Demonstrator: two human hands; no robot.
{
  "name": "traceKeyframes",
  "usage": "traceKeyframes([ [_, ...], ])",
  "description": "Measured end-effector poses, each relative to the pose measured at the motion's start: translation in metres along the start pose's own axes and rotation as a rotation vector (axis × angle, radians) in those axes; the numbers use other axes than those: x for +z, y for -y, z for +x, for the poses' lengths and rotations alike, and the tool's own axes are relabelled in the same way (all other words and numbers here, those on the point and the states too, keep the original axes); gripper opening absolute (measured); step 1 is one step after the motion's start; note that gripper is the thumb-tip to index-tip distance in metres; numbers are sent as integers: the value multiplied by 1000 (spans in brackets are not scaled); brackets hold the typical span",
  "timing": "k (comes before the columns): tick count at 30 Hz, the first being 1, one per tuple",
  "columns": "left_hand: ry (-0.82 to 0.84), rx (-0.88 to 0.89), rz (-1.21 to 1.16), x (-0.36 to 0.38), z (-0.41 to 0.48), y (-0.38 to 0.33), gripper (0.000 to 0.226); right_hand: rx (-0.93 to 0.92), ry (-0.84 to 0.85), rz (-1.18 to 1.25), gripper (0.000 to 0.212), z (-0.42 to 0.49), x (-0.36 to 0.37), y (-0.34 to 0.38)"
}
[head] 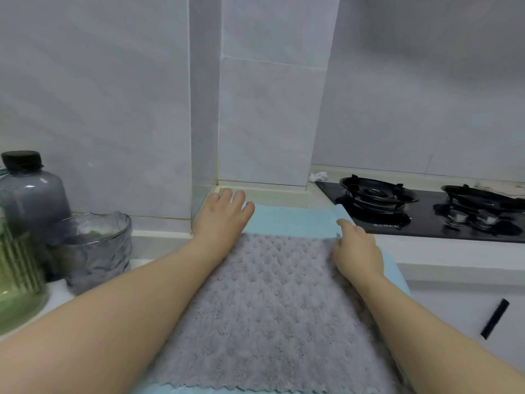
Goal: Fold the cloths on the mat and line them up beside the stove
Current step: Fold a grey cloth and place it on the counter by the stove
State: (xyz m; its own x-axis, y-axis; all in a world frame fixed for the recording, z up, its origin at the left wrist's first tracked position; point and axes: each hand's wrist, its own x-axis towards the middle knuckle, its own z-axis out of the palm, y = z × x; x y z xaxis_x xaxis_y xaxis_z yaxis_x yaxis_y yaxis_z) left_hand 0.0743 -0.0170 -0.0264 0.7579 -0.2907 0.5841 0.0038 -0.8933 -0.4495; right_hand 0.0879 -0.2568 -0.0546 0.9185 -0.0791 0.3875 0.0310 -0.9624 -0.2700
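Here we are at the desk [153,241], and the grey cloth [255,308] lies spread flat on the pale blue mat [292,220], its near scalloped edge just short of the mat's front and the stove [426,211] just off to the right. The left hand [224,211] rests at the far left corner, fingers straight and a little apart, flat on the mat's edge and gripping nothing. The right hand [356,248] sits on the far right corner of the cloth, fingers curled down and apparently pinching that corner, though the thumb is hidden. No fold is in yet, by the look of it. This cloth reads as light, thick and fluffy, fully limp, so it will droop and bunch if lifted by one point. Best bet is a pinch at each far corner, drawn evenly toward the near edge, then a flat palm to press the crease. The plush pile should grip itself and not slide. On the left stand a dark-capped bottle [31,191] and a glass bowl [96,245], near that forearm.
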Motion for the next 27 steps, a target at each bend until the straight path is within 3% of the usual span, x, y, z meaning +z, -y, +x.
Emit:
traceKeyframes([
  [2,13,-16,-75,-11,-5,-2,47,-62,-19,-5,45,-10,-5,2],
  [4,72,-64,-319,-23,-14,-9,38,-154,-24,14,36,-24,-13,5],
  [8,327,-63,-781,-49,-60,-21,24,-322,103,42,30,-71,-30,4],
  [11,467,11,-958,-63,-106,-22,28,-332,181,50,27,-108,-41,-6],
  [15,468,112,-950,-77,-144,-14,39,-283,171,65,26,-146,-53,-24],
  [19,512,169,-970,-97,-166,-5,82,-332,310,160,36,-170,-72,-37],
  [24,422,169,-696,-109,-176,6,32,-351,310,205,21,-187,-87,-45],
  [27,391,207,-374,-110,-178,3,26,-343,215,57,22,-188,-84,-46],
])
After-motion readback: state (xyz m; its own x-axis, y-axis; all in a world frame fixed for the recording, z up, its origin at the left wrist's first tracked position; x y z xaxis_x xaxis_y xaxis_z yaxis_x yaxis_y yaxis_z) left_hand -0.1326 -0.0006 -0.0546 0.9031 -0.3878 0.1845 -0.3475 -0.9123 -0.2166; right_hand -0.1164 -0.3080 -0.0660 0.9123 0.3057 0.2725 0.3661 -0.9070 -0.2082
